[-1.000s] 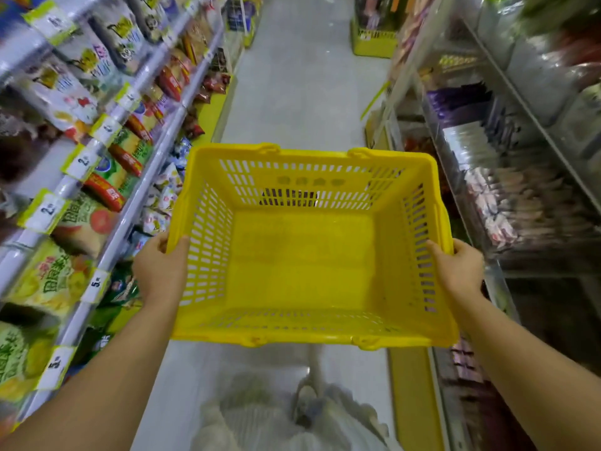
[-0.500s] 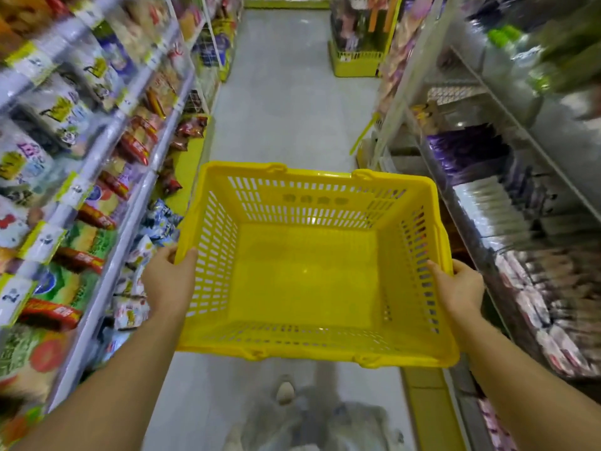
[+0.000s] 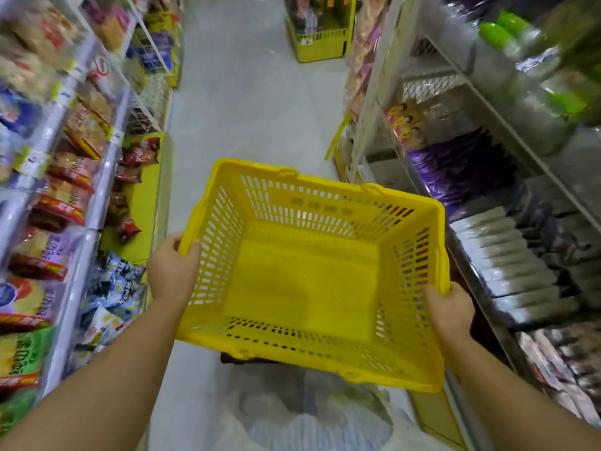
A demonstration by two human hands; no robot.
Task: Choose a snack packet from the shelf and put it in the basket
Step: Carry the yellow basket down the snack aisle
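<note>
An empty yellow plastic basket [image 3: 325,362] hangs in front of me over the aisle floor, tilted slightly down to the right. My left hand [image 3: 170,268] grips its left rim with the thumb hooked over the edge. My right hand [image 3: 450,312] grips the right rim near the front corner. Snack packets [image 3: 61,203] in red, orange, green and blue fill the shelves on my left, blurred by motion.
Shelves on the right hold purple packets [image 3: 455,167], white packs [image 3: 507,255] and green-capped bottles [image 3: 500,30]. The grey aisle floor [image 3: 247,92] runs ahead to a yellow display bin [image 3: 318,43]. A yellow base plinth [image 3: 143,196] runs under the left shelf.
I have walked forward along the aisle, so the shelf goods slid past. The basket sits lower in view and tilts to the right. Both hands keep the same grip.
</note>
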